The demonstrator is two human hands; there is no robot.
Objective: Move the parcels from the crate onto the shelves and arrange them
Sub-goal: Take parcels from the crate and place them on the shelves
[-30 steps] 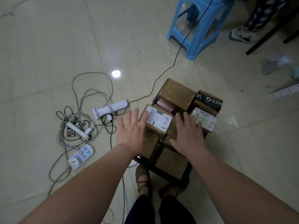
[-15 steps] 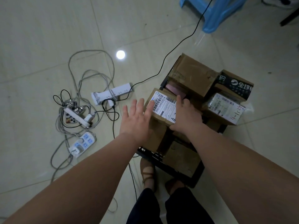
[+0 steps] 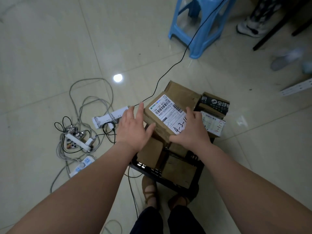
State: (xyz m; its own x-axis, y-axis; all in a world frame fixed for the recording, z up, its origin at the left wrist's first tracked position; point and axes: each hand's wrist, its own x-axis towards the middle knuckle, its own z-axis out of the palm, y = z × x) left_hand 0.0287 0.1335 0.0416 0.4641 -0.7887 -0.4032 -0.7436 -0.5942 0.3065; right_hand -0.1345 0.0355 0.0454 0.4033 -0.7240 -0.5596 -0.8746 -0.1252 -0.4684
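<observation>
A black plastic crate (image 3: 168, 178) stands on the floor at my feet, packed with several brown cardboard parcels (image 3: 179, 171). The top parcel (image 3: 166, 112) has a white barcode label marked "4-3-11" and is tilted above the others. My left hand (image 3: 133, 130) presses flat against its left side, fingers straight and thumb at its lower edge. My right hand (image 3: 192, 132) grips its right near corner, fingers over the label. A black printed box (image 3: 214, 103) and a white-labelled parcel (image 3: 213, 124) lie at the crate's right. No shelves are in view.
Tangled grey cables and white power strips (image 3: 81, 137) lie on the tiled floor at left. A black cable (image 3: 177, 63) runs toward a blue plastic stool (image 3: 199, 26). Another person's shoe (image 3: 249, 26) and dark table legs are at top right.
My right hand slid onto the labelled parcel and took hold of it. My left hand closed in on its left side. The parcel now sits raised and tilted.
</observation>
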